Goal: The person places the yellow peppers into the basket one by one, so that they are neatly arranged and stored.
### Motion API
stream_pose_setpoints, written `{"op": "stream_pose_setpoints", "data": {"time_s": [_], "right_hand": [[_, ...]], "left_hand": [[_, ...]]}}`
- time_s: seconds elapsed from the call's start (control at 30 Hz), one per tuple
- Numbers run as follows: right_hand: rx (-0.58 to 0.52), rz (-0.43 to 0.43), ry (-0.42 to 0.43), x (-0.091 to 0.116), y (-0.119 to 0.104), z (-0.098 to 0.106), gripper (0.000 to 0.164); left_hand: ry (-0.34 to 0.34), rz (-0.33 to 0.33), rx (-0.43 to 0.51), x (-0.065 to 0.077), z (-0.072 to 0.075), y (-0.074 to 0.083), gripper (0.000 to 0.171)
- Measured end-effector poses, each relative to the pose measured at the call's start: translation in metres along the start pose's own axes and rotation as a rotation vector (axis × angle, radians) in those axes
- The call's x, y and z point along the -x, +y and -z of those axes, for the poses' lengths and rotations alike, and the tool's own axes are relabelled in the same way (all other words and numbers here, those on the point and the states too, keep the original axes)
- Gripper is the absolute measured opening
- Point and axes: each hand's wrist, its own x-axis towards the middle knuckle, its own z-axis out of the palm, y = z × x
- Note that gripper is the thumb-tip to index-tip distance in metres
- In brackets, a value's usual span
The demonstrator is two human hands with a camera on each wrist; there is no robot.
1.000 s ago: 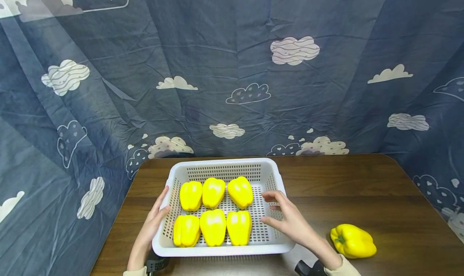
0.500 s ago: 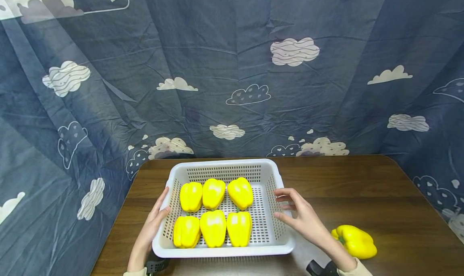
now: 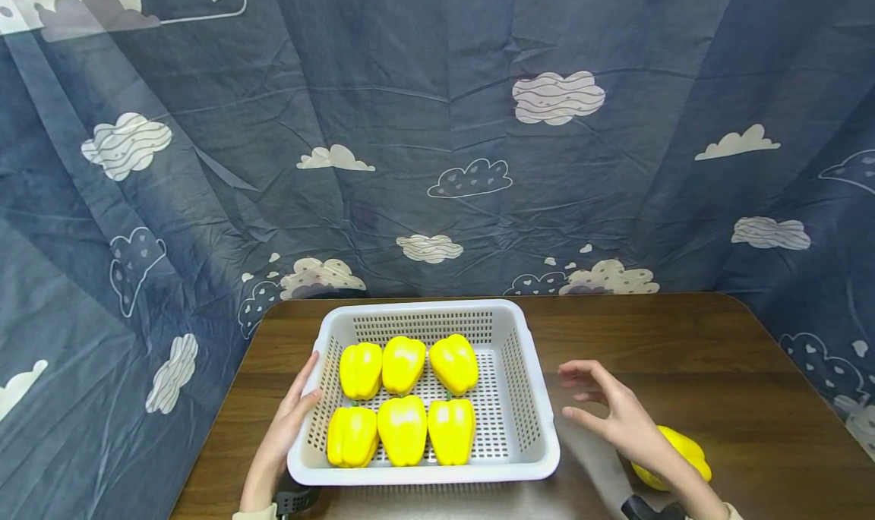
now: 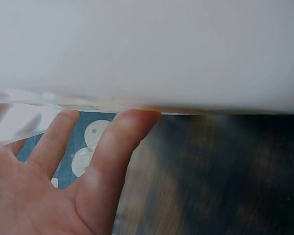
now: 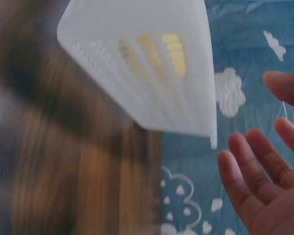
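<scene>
A white perforated plastic basket (image 3: pixel 424 474) holds several yellow bell peppers (image 3: pixel 402 429), set in two rows on its left and middle. My left hand (image 3: pixel 283 421) rests against the basket's left side, its thumb at the rim. The left wrist view shows the thumb and fingers fairly straight, with their tips touching the white edge. Right of the basket, my right hand (image 3: pixel 625 421) is in the air with fingers loosely bent and nothing in them. A single yellow bell pepper (image 3: pixel 690 459) lies on the table, partly hidden by my right wrist.
The basket stands on a dark brown wooden table (image 3: pixel 656 338), towards its left. A blue curtain (image 3: pixel 383 224) with cloud patterns hangs behind the table. Inside the basket, bare perforated floor (image 3: pixel 491 406) shows right of the peppers.
My right hand has moved right, from over the basket's inside across its right rim to above the table near the loose pepper. The left hand and basket have stayed put.
</scene>
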Motion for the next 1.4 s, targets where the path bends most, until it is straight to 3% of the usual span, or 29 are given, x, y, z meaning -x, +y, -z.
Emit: {"op": "stream_pose_setpoints", "data": {"time_s": [0.2,0.6,0.77,0.9,1.03,1.2,1.4], "right_hand": [[0.054,0.016,-0.003,0.007,0.012,0.018,0.049],[0.185,-0.125,-0.115,0.024,0.044,0.064,0.043],[0.132,-0.172,-0.226,0.032,0.062,0.077,0.042],[-0.010,-0.142,-0.333,0.035,0.076,0.082,0.039],[-0.095,-0.108,-0.386,0.037,0.086,0.081,0.035],[-0.070,-0.105,-0.358,0.035,0.089,0.078,0.031],[0.018,-0.152,-0.222,0.029,0.084,0.070,0.026]], "left_hand": [[-0.004,0.001,0.009,0.000,0.000,0.001,0.059],[-0.008,-0.011,0.004,-0.001,0.000,0.000,0.059],[-0.010,-0.014,0.006,-0.001,0.001,-0.001,0.059],[-0.008,-0.012,0.005,-0.001,0.001,-0.001,0.059],[-0.005,-0.011,0.005,-0.001,0.001,-0.001,0.060],[-0.006,-0.010,0.004,-0.001,0.000,-0.001,0.060],[-0.006,0.002,0.013,0.000,0.000,-0.001,0.060]]}}
